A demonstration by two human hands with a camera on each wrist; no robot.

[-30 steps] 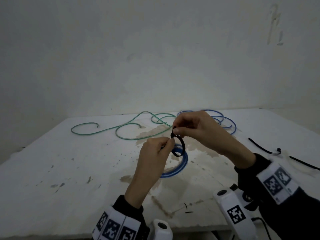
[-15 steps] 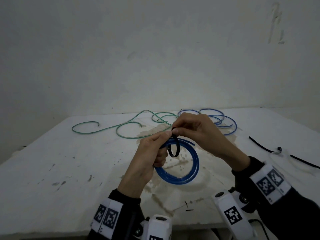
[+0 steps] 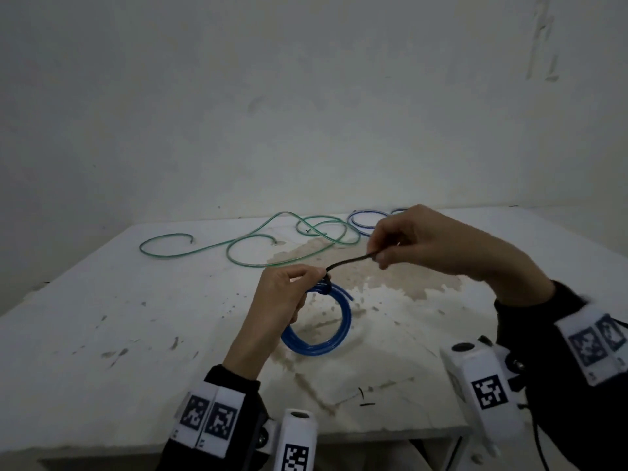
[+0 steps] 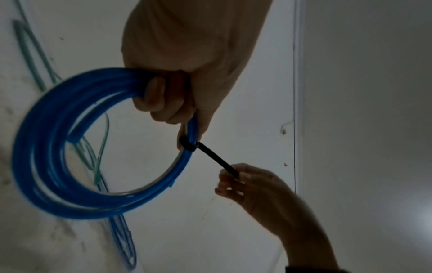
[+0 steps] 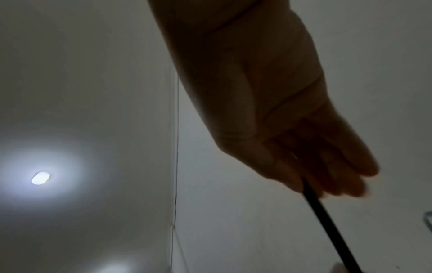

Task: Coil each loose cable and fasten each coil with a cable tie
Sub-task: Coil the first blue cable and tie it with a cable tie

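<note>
My left hand (image 3: pixel 299 283) grips the top of a blue cable coil (image 3: pixel 334 338) held above the white table (image 3: pixel 102 334); the left wrist view shows its fingers (image 4: pixel 161 96) curled round the coil (image 4: pixel 46 166). A black cable tie (image 3: pixel 350 260) is cinched round the coil beside the left thumb, its band (image 4: pixel 187 146) tight on the strands. My right hand (image 3: pixel 380 256) pinches the tie's free tail and holds it taut, up and to the right. In the right wrist view the dark tail (image 5: pixel 327 227) runs out of my right hand (image 5: pixel 304 182).
A loose green cable (image 3: pixel 244 243) sprawls over the far left of the table. Another blue cable (image 3: pixel 363 222) lies looped behind my right hand. The table's front edge runs just above my wrists. A plain white wall stands behind.
The tie's wide loop has closed tight round the coil. My right hand has pulled the tail out to the right and upward. The coil has swung to hang below my left hand.
</note>
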